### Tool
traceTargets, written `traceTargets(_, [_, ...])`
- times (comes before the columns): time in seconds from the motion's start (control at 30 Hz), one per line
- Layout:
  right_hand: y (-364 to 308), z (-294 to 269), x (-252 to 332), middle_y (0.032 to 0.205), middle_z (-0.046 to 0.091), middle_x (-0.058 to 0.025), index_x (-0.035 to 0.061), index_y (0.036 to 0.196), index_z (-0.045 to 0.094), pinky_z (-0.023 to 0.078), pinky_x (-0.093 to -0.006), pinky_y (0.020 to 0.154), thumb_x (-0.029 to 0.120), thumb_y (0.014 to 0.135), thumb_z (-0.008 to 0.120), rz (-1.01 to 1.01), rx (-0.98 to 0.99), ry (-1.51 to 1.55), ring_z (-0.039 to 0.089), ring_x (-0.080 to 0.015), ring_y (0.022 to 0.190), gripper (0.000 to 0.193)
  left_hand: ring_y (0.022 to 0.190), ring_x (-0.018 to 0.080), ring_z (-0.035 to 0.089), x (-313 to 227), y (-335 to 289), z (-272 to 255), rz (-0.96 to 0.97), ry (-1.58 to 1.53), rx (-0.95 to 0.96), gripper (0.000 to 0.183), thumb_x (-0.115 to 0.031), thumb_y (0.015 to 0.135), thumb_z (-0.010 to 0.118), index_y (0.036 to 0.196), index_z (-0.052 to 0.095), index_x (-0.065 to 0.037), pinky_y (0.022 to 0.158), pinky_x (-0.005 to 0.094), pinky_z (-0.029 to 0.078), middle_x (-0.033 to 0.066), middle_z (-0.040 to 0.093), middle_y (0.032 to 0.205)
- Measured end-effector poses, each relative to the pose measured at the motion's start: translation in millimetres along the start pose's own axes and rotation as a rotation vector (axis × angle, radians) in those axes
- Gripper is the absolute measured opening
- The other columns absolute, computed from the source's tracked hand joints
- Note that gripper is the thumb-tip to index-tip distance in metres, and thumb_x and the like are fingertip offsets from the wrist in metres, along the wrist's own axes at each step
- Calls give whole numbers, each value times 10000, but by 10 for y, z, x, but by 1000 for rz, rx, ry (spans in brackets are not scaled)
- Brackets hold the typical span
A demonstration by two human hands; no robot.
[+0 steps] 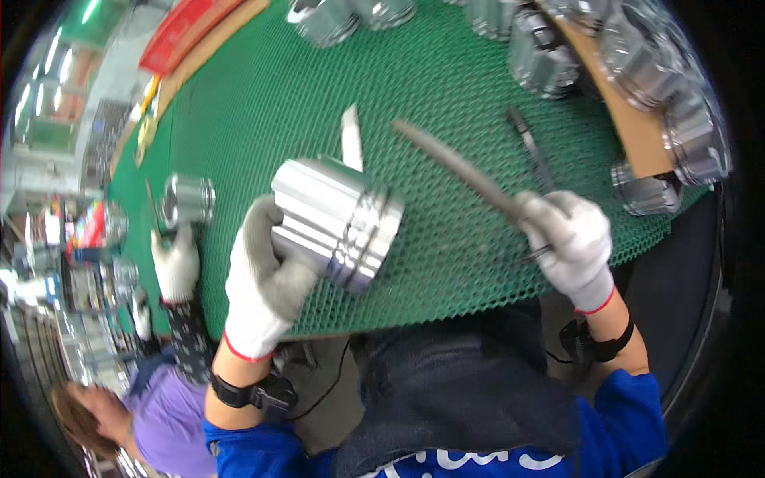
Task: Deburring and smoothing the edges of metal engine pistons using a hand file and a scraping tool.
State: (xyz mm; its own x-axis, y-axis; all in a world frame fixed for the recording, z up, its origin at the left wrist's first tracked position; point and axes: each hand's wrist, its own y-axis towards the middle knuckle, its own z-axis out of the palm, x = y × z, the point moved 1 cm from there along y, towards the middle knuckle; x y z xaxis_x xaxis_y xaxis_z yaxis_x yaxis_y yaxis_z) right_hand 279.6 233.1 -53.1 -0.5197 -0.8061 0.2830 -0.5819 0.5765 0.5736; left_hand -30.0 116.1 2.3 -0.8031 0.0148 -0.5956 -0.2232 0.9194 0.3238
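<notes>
My left hand [267, 279], in a white glove with a grey palm, is closed round a shiny metal piston [327, 215]. The piston lies tilted on its side, its ring grooves facing right, just over the green mesh mat [446, 263]. In my gloved right hand [567, 243] is a long, slim grey file [458, 166], pointing up and left toward the far side. The file's tip is apart from the piston. A thin end sticks out below my right fist. Behind the piston a pale, flat strip with an angled tip [351, 137] lies on the mat.
A dark, slim tool [530, 145] lies beyond my right hand. Several pistons [544, 60] stand at the far right round a brown board [629, 119]; others [327, 20] are at the far edge. At left, a co-worker's gloved hand [177, 267] touches another piston [189, 199]. A red tray [185, 32] sits far left.
</notes>
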Motion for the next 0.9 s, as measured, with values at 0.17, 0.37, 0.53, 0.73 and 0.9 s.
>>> traceTargets(0.17, [7, 84, 108, 805, 670, -99, 91, 1051, 705, 532, -350, 582, 79, 799, 731, 12, 39, -32, 672, -276, 669, 253, 822, 207, 659, 114, -1107, 55, -314, -300, -152, 348, -88, 835, 680, 1133, 544, 30, 745, 304, 514, 130, 667, 907])
traceTargets(0.37, [-2, 147, 202, 907, 676, -69, 178, 1102, 695, 538, -372, 645, 143, 835, 714, 35, 142, -206, 675, -284, 752, 270, 861, 329, 676, 324, -1630, 200, -144, -128, -102, 399, 4, 667, 709, 1062, 651, 10, 800, 353, 531, 160, 672, 993])
traceTargets(0.53, [141, 158, 553, 966, 672, -81, 178, 1143, 675, 542, -374, 680, 117, 809, 715, 83, 252, -234, 678, -286, 782, 343, 1010, 370, 649, 467, -1715, 300, -131, -236, -92, 379, -32, 656, 735, 1032, 688, -32, 918, 416, 508, 156, 672, 1028])
traceTargets(0.73, [233, 171, 908, 1005, 665, -77, 173, 1152, 665, 547, -363, 723, 152, 781, 745, 9, 362, -146, 679, -278, 836, 381, 1033, 367, 641, 479, -1683, 246, -4, -168, -47, 386, -10, 666, 732, 1048, 677, -15, 936, 411, 507, 182, 660, 1031])
traceTargets(0.9, [360, 177, 985, 970, 655, -58, 177, 1122, 672, 546, -358, 706, 183, 785, 751, -97, 402, -60, 676, -266, 820, 346, 869, 227, 680, 347, -1497, -190, -191, -373, -195, 252, 82, 747, 674, 993, 638, 44, 794, 325, 521, 136, 681, 940])
